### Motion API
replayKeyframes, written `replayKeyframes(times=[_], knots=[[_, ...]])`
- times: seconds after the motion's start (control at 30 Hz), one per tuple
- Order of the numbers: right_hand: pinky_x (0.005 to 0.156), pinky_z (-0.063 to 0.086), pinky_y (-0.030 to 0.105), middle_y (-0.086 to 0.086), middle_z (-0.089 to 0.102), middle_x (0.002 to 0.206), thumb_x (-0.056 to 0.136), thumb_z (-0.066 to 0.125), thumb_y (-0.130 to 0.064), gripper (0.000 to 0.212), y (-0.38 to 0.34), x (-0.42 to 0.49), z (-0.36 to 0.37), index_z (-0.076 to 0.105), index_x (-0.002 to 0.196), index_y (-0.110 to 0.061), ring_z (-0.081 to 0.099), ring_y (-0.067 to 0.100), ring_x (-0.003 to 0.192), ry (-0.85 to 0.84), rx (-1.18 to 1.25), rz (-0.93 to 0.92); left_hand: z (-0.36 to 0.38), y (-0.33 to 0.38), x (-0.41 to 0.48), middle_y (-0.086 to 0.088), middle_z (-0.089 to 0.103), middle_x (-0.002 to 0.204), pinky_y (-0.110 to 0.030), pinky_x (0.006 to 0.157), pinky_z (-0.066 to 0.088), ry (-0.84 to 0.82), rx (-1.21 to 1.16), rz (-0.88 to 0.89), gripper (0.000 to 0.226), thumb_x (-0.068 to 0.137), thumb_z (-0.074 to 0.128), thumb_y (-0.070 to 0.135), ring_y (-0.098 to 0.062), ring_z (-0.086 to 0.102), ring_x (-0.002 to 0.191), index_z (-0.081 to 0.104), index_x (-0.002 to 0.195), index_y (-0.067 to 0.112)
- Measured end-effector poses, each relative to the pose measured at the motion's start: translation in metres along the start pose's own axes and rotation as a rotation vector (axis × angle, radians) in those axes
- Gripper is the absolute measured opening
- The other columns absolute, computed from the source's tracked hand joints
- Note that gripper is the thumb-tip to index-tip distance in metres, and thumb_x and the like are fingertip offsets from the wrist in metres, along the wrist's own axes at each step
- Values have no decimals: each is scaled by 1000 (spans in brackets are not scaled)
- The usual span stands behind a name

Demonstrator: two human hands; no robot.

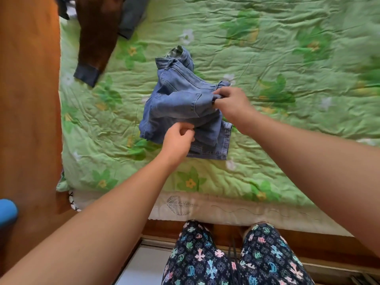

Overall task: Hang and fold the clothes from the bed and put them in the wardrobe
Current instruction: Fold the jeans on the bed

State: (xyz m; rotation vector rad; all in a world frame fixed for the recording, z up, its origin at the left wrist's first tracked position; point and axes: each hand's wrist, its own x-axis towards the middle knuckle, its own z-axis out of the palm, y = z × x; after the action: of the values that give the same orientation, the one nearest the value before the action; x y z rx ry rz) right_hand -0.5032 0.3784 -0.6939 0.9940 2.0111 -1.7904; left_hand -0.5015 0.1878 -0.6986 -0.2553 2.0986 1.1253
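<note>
On the bed, mid-spread: pair of light blue denim jeans (178,103), bunched and partly folded, lying on the green floral quilted bedspread (287,58).

Left hand (177,140): at the jeans' near edge, fingers curled, pinching a fold of denim.
Right hand (232,101): at the jeans' right side, thumb and fingers pinching a corner of the fabric, lifted slightly off the spread.

Beyond the jeans, to the left: brown long-sleeved garment with a dark cuff (96,33), sleeve stretched out flat. Dark grey garment (131,17) just beside it, partly under it.

Far left of the jeans: orange-brown wooden panel (28,99) along the bed edge; rounded blue object (7,212) at its near end, blurred, can't tell what.

Near side of the jeans: white mattress edge (226,210), then the person's dark patterned trousers (195,260).
</note>
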Motion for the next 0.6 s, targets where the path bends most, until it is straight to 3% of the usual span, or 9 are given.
replayKeyframes(times=[0.1, 0.2, 0.27, 0.33, 0.43, 0.5, 0.53, 0.57, 0.6], knots=[[60, 45, 22, -8, 70, 67, 66, 58, -11, 25, -44, -35, -9, 78, 77, -21, 58, 5, 62, 128, 202, -17, -24, 23, -22, -1, 69, 85, -33, 71, 52, 198, -177, 41, 19, 92, 52, 9, -11, 66, 70, 62, 86, 24], [63, 44, 24, 1, 71, 74, 60, 62, -15, 16, -107, -65, -27, 77, 64, -20, 62, 15, 72, 139, 360, -56, -53, 60, -51, -2, 66, 83, -37, 75, 51, 248, -245, 97, 21, 94, 53, 7, -15, 65, 72, 61, 86, 24], [64, 43, 26, 2, 68, 71, 65, 62, -6, 16, -155, -88, -41, 72, 63, -18, 60, 18, 71, 126, 313, -143, -70, 93, -75, -3, 66, 85, -40, 79, 53, 221, -224, 170, 18, 93, 55, 9, -20, 65, 79, 63, 88, 24], [52, 37, 21, -3, 60, 61, 59, 57, -8, 15, -206, -117, -59, 64, 65, -20, 52, 12, 58, 134, 251, -235, -86, 130, -99, -3, 68, 91, -42, 82, 54, 215, -207, 263, 19, 93, 56, 9, -25, 66, 87, 64, 91, 25], [45, 28, 21, -6, 49, 50, 49, 46, -12, 31, -281, -167, -92, 54, 77, -22, 42, 9, 47, 130, 190, -356, -109, 186, -135, -2, 65, 95, -45, 85, 55, 240, -164, 394, 25, 93, 54, 1, -26, 65, 90, 65, 105, 19], [50, 27, 24, 7, 47, 58, 46, 42, -9, 43, -325, -202, -114, 58, 86, -11, 42, 17, 54, 71, 148, -443, -121, 222, -157, -4, 62, 96, -43, 84, 55, 252, -122, 480, 31, 91, 54, -3, -20, 60, 84, 63, 116, 12], [53, 26, 27, 11, 46, 65, 45, 40, -7, 48, -345, -219, -125, 59, 88, 3, 40, 23, 59, 24, 115, -501, -125, 240, -168, -6, 62, 99, -39, 82, 55, 256, -97, 521, 34, 91, 54, -4, -17, 58, 83, 62, 120, 11], [56, 24, 31, 14, 44, 71, 44, 40, -6, 51, -363, -236, -134, 54, 88, 16, 36, 27, 63, -29, 77, -564, -129, 256, -179, -9, 62, 103, -30, 79, 54, 255, -68, 560, 37, 91, 55, -4, -15, 57, 82, 61, 124, 12], [56, 22, 32, 15, 42, 73, 44, 39, -5, 48, -379, -255, -143, 52, 83, 20, 33, 27, 64, -73, 36, -617, -131, 271, -191, -11, 62, 107, -20, 75, 51, 248, -41, 599, 41, 90, 57, -3, -13, 58, 83, 60, 128, 13]])
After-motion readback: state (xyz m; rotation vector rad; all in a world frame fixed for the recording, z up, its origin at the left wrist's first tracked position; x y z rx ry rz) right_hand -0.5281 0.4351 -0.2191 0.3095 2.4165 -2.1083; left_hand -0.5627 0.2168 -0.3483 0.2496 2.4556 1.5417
